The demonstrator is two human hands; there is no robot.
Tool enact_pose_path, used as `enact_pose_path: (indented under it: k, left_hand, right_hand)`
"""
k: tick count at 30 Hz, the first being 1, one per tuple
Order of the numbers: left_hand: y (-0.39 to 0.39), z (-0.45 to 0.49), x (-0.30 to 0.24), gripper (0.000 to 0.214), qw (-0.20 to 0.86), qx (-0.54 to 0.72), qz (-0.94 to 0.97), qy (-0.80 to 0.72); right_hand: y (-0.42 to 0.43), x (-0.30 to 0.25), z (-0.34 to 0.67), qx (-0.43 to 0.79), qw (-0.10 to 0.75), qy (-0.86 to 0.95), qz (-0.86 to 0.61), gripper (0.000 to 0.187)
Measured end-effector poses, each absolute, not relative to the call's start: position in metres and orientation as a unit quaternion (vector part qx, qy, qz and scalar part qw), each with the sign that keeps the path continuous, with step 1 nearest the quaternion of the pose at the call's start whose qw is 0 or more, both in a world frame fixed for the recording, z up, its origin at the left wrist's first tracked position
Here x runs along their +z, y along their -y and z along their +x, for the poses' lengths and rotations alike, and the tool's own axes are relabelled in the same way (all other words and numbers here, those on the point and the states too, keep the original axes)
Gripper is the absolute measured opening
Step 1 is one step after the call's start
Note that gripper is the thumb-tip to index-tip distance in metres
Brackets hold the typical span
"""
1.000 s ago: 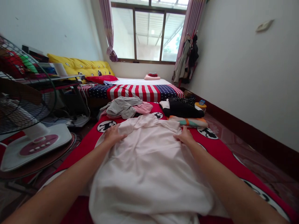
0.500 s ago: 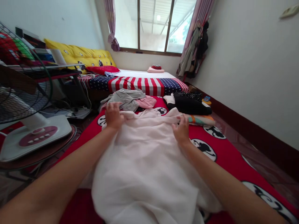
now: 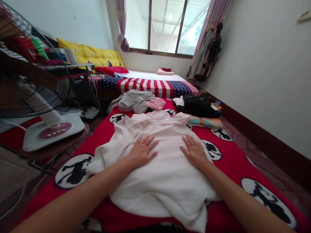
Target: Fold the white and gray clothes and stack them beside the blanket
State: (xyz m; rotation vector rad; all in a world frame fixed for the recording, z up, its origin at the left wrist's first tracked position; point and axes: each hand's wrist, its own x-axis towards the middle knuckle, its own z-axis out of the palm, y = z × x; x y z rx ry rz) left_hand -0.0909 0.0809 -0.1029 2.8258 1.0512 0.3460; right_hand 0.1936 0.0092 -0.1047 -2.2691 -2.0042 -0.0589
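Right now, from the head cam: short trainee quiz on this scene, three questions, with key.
1. What is the left hand resting on?
A) a black garment
B) a pale pink garment
C) a yellow cushion

2. True or false: the right hand pinches the pale pink garment between finger and thumb.

3. Fill in the blank: the electric fan stands to the person's ____ of the red mat.

Key:
1. B
2. False: it lies flat, fingers spread.
3. left
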Motion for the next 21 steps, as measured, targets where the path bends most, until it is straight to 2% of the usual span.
enact_pose_path:
  k: [5, 10, 14, 21]
  left_hand:
    - [-0.078, -0.102, -0.103, 0.06, 0.054, 0.14, 0.909, -0.39]
    - [-0.082, -0.101, -0.1, 0.055, 0.062, 0.145, 0.888, -0.432]
    - [-0.115, -0.11, -0.087, 0.055, 0.068, 0.088, 0.843, -0.527]
    - [-0.166, -0.115, -0.066, 0.049, 0.033, 0.063, 0.801, -0.595]
  right_hand:
    - [0.005, -0.11, 0.219, -0.057, 0.054, 0.594, -0.8, 0.055]
    - [0.007, -0.115, 0.215, -0.08, 0.06, 0.581, -0.808, 0.057]
    - [0.004, -0.118, 0.216, -0.094, 0.051, 0.573, -0.812, 0.056]
    - [0.004, -0.119, 0.218, -0.091, 0.033, 0.573, -0.814, 0.057]
